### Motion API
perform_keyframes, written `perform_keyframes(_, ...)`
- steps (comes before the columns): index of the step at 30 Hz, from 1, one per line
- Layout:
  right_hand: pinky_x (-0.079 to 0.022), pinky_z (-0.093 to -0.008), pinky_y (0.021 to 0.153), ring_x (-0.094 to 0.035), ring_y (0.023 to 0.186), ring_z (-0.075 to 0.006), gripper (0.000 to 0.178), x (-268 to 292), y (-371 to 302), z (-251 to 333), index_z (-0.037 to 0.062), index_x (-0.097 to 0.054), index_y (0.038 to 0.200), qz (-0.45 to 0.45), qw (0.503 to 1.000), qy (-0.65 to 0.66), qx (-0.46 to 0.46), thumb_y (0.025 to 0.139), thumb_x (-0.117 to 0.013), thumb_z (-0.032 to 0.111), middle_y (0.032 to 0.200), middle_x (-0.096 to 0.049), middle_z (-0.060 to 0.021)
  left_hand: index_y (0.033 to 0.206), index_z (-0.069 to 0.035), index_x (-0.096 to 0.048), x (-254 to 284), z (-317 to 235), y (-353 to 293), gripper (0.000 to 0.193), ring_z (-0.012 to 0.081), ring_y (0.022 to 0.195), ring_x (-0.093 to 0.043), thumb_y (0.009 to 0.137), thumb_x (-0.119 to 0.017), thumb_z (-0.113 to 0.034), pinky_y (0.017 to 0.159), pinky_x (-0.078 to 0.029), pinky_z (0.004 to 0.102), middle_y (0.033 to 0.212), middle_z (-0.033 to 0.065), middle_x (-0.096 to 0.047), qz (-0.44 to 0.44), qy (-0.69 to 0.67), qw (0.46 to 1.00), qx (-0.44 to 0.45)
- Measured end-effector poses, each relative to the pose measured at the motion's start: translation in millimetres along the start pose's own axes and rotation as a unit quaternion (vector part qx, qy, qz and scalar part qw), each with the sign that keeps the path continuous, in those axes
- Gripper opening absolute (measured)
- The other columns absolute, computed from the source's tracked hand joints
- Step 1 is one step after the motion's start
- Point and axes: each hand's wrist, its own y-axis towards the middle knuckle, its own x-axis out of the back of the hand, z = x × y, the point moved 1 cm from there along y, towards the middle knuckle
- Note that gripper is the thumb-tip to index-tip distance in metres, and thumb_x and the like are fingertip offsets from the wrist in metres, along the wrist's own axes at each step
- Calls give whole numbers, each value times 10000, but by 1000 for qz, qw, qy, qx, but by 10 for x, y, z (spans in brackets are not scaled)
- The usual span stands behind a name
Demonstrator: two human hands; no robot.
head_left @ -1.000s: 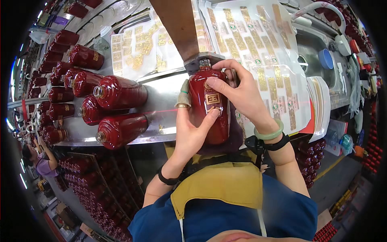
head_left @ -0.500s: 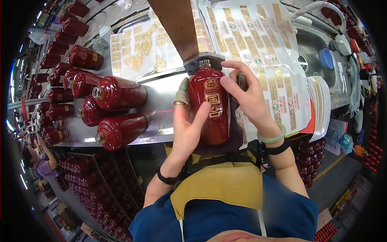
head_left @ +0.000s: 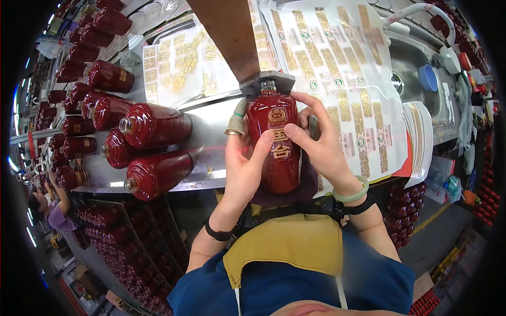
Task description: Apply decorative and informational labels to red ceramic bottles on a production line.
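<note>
A glossy dark red bottle [head_left: 282, 179] lies in front of me, its glass neck at the far end by a dark angular block [head_left: 279, 79]. Gold decals, a round emblem above large characters, sit on its upturned face. My left hand [head_left: 245, 168] wraps the left side, thumb pressed on the decal and a cloth cover on one finger. From the right side, my right hand [head_left: 328, 147] grips the bottle, its thumb on the upper part of the characters. A greyish cover shows on one of its fingers. Dark cloth [head_left: 311, 189] lies under the bottle.
Several red bottles [head_left: 158, 126] lie on the metal table to my left. Beyond are sheets of gold decals [head_left: 182, 58] and, on the right, gold strips [head_left: 337, 58]. A brown post [head_left: 226, 31] rises ahead. A sink [head_left: 411, 58] holds a blue bowl [head_left: 427, 77]. A co-worker [head_left: 55, 210] is at far left.
My right hand has shifted down and slightly left, bringing its thumb from the bottle's edge onto the decal. My left thumb stays on the decal, and the bottle remains nearly in place.
</note>
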Motion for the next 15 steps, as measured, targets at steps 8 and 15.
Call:
perform_keyframes(8,-347,-204,695,-389,769,-51,578,2,25,-39,70,-508,1411,1,1000,17,-4,920,-787,192,850,-397,62,1566,9,-273,9,17,6,666,204,1296,-542,1015,-633,-97,1085,-454,364,1449,147,-513,-10,7,1000,-1)
perform_keyframes(15,-397,-226,761,-450,833,-73,571,51,42,62,47,-500,1411,16,998,-59,22,933,-768,208,902,-461,32,1550,24,-292,24,29,14,662,204,1284,-551,1007,-649,-105,1073,-464,361,1438,153,-525,-8,21,1000,-17)
